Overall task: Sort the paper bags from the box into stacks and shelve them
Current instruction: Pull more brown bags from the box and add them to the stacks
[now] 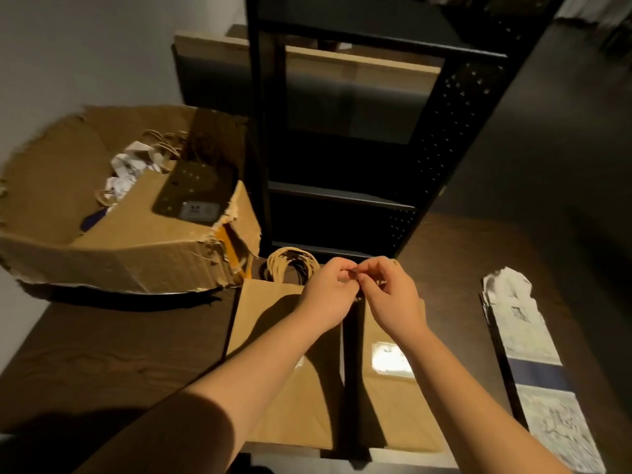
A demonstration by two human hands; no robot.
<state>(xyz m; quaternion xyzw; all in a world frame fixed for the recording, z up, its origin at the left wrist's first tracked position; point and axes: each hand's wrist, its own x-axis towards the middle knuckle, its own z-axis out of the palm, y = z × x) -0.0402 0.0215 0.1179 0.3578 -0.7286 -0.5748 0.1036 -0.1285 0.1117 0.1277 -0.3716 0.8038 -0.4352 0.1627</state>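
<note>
Beneath both wrists lay two stacks of brown paper bags (294, 381), handles bunched just beyond the left hand (326, 297). Left and right hand (393, 299) met fingertip to fingertip, pinching something small, possibly a twisted handle. Tugging it could skew the right stack. Further left, the torn cardboard box (113, 254) held more bags.

no legible text, label on dark panel in box (200, 210) blurred, sticker on brown bag (390, 360) glared out
</note>
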